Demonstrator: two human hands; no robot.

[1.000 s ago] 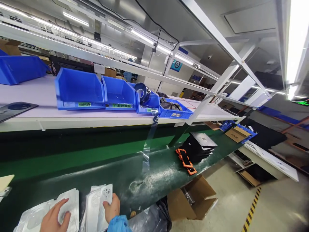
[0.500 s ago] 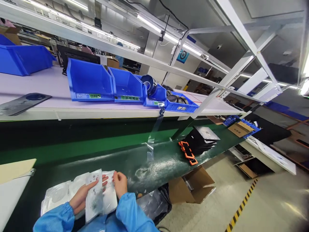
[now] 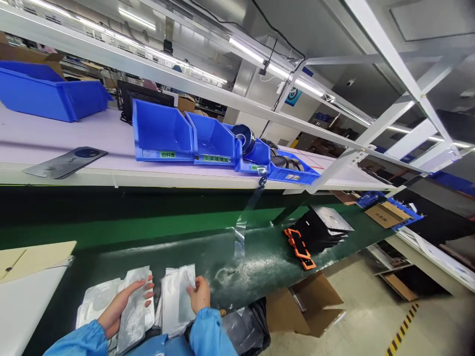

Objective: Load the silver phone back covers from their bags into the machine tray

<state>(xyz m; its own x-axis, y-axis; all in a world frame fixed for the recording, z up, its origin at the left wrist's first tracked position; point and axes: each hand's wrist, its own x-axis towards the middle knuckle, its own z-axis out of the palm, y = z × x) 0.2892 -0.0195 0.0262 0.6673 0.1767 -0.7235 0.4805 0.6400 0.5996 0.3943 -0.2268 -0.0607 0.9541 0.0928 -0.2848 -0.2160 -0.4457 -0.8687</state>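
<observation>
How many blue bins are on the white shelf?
5 bins: one far left, two labelled ones mid-shelf, one holding a tape roll, one shallow tray. Others may be hidden.

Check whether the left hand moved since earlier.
Yes: left hand lifted up and right off the flat silvery bag pile on the green belt, now gripping one bag.

Left hand [image 3: 118, 310], right hand [image 3: 200, 295]: closed grip.

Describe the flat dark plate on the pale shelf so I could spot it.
Find the long pale shelf above the green belt. Left of the row of blue bins, near the front edge, lies the dark plate. It alone is flat and thin, with a round dark-blue spot at one end; its neighbours are deep blue bins.
</observation>
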